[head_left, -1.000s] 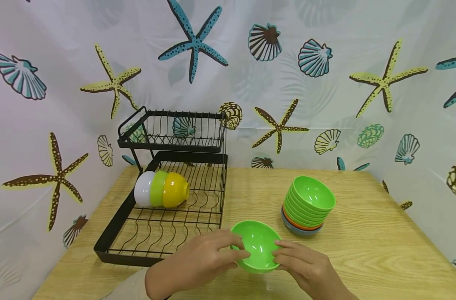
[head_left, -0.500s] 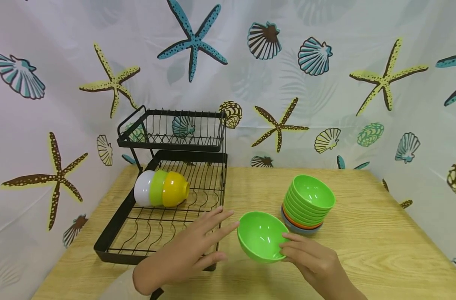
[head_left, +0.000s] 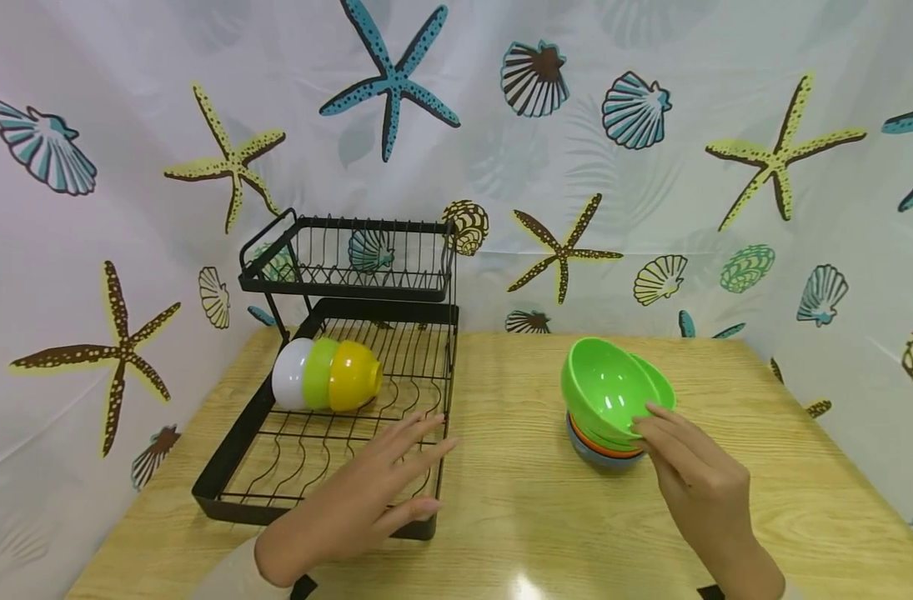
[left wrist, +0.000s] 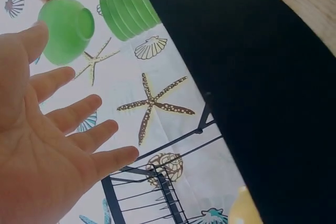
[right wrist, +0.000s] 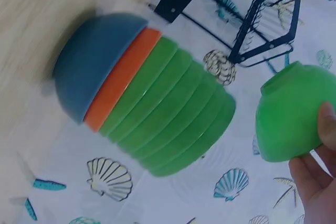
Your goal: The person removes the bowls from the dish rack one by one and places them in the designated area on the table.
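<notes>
Carefully, I think, my right hand (head_left: 699, 475) should move beside the stack of bowls (right wrist: 152, 103), so that rims do not knock. It pinches the green bowl (head_left: 606, 387) by the rim, in front of the stack but apart. This bowl is glossy and plain, its mouth tilted toward me. My left hand (head_left: 358, 500), empty, has fingers spread near the dish rack (head_left: 238, 510).

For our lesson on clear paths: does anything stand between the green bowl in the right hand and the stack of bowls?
Nothing visible does: in the right wrist view, only patterned curtain shows in the gap between the held bowl and the stack.
</notes>
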The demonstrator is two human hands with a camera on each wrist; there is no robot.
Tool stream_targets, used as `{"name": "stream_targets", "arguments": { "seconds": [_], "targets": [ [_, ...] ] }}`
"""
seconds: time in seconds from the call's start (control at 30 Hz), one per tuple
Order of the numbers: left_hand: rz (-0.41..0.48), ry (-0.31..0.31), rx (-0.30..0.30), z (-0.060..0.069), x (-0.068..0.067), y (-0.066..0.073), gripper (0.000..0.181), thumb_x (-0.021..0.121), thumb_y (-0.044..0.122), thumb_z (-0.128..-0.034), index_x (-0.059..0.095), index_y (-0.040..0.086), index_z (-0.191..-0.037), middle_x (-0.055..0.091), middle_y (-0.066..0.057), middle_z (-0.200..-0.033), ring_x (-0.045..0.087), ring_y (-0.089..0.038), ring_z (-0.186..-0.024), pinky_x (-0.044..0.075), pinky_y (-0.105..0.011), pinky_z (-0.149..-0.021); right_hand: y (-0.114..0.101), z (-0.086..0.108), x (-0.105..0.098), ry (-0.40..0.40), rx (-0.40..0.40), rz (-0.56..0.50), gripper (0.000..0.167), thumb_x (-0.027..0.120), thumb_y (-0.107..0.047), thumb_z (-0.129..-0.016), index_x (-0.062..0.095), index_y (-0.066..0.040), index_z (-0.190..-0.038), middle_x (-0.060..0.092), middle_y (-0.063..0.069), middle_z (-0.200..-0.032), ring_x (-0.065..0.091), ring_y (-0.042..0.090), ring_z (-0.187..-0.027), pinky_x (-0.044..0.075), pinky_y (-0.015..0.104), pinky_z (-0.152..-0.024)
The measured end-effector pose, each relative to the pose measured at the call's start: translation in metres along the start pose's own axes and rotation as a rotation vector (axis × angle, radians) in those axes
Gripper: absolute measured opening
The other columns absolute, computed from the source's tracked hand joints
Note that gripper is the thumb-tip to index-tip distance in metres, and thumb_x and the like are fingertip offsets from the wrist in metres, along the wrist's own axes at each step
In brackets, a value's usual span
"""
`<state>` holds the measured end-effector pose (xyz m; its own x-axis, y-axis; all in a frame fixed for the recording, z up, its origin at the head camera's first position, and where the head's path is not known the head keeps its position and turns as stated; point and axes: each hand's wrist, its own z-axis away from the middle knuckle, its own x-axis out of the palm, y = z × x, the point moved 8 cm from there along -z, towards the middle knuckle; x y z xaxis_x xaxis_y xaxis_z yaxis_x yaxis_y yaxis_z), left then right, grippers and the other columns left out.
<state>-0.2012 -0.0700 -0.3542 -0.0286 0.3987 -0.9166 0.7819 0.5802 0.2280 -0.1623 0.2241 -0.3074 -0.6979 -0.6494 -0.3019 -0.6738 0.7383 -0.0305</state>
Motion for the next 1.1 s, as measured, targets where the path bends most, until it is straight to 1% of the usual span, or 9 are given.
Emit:
{"name": "stream_targets", "arguments": {
  "seconds": [0.17, 0.27, 0.37, 0.4, 0.47, 0.53, 0.63, 0.77, 1.1],
  "targets": [
    [0.011, 0.014, -0.01, 0.002, 0.001, -0.004, 0.062, 0.053, 0.045, -0.0963, 0.027, 0.033, -0.151, 0.018, 0.004, -0.159, 0.018, -0.025, -0.146, 0.029, -0.052, -0.113, 0.031, 0.001, -0.004, -0.019, 0.096, 0.133, 0.041, 0.056, -0.034, -0.095, 0.074, 0.002, -0.09, 0.072, 0.018, -0.088, 0.069, 0.026, -0.094, 0.036, 0.001, -0.092],
    [0.023, 0.015, -0.013, 0.003, 0.002, -0.005, 0.063, 0.055, 0.042, -0.0956, 0.027, 0.033, -0.151, 0.017, 0.004, -0.159, 0.018, -0.024, -0.146, 0.028, -0.053, -0.113, 0.044, 0.003, -0.002, -0.067, 0.135, 0.176, 0.03, 0.061, -0.025, -0.093, 0.073, 0.003, -0.092, 0.072, 0.019, -0.089, 0.068, 0.039, -0.086, 0.031, -0.001, -0.092],
    [0.017, 0.016, -0.013, 0.004, 0.003, -0.006, 0.062, 0.054, 0.044, -0.096, 0.027, 0.033, -0.151, 0.017, 0.004, -0.159, 0.02, -0.023, -0.145, 0.028, -0.053, -0.113, 0.053, 0.006, 0.001, -0.126, 0.171, 0.2, 0.013, 0.072, -0.005, -0.083, 0.072, 0.003, -0.093, 0.071, 0.02, -0.09, 0.068, 0.04, -0.087, 0.029, -0.001, -0.094],
    [0.017, 0.016, -0.014, 0.004, 0.004, -0.006, 0.062, 0.053, 0.044, -0.0961, 0.027, 0.033, -0.151, 0.017, 0.004, -0.159, 0.021, -0.023, -0.145, 0.028, -0.053, -0.112, 0.055, 0.008, 0.003, -0.143, 0.182, 0.204, 0.015, 0.074, 0.002, -0.078, 0.072, 0.004, -0.093, 0.071, 0.02, -0.09, 0.067, 0.04, -0.088, 0.03, 0.0, -0.095],
    [0.014, 0.017, -0.018, 0.005, 0.004, -0.008, 0.062, 0.052, 0.045, -0.0962, 0.027, 0.033, -0.151, 0.017, 0.003, -0.159, 0.023, -0.024, -0.144, 0.029, -0.053, -0.112, 0.059, 0.01, 0.005, -0.172, 0.194, 0.213, 0.024, 0.076, 0.011, -0.07, 0.071, 0.004, -0.092, 0.071, 0.02, -0.09, 0.067, 0.04, -0.088, 0.043, 0.009, -0.092],
    [0.012, 0.022, -0.03, 0.006, 0.004, -0.01, 0.061, 0.053, 0.045, -0.0956, 0.029, 0.032, -0.151, 0.016, 0.002, -0.159, 0.023, -0.025, -0.144, 0.031, -0.052, -0.111, 0.062, 0.013, 0.007, -0.19, 0.202, 0.22, 0.025, 0.076, 0.014, -0.068, 0.07, 0.005, -0.091, 0.071, 0.02, -0.09, 0.068, 0.04, -0.087, 0.052, 0.023, -0.083],
    [0.016, 0.031, -0.057, 0.007, 0.002, -0.015, 0.061, 0.056, 0.045, -0.0944, 0.033, 0.03, -0.149, 0.015, 0.003, -0.159, 0.022, -0.026, -0.144, 0.033, -0.052, -0.11, 0.064, 0.016, 0.009, -0.204, 0.198, 0.233, 0.026, 0.076, 0.014, -0.067, 0.071, 0.005, -0.09, 0.071, 0.02, -0.09, 0.068, 0.039, -0.087, 0.052, 0.042, -0.071],
    [0.036, 0.04, -0.091, 0.01, 0.001, -0.021, 0.062, 0.059, 0.044, -0.0928, 0.035, 0.031, -0.148, 0.013, 0.005, -0.16, 0.02, -0.026, -0.145, 0.035, -0.052, -0.109, 0.065, 0.02, 0.013, -0.226, 0.183, 0.227, 0.025, 0.075, 0.016, -0.069, 0.072, 0.005, -0.091, 0.071, 0.02, -0.091, 0.068, 0.039, -0.088, 0.054, 0.045, -0.07],
    [0.048, 0.036, -0.095, 0.011, 0.003, -0.022, 0.062, 0.059, 0.043, -0.0931, 0.033, 0.034, -0.149, 0.013, 0.005, -0.16, 0.018, -0.029, -0.145, 0.034, -0.056, -0.108, 0.066, 0.024, 0.019, -0.305, 0.196, 0.21, 0.029, 0.074, 0.016, -0.069, 0.071, 0.004, -0.095, 0.071, 0.02, -0.096, 0.065, 0.042, -0.097, 0.055, 0.05, -0.073]
  ]
}}
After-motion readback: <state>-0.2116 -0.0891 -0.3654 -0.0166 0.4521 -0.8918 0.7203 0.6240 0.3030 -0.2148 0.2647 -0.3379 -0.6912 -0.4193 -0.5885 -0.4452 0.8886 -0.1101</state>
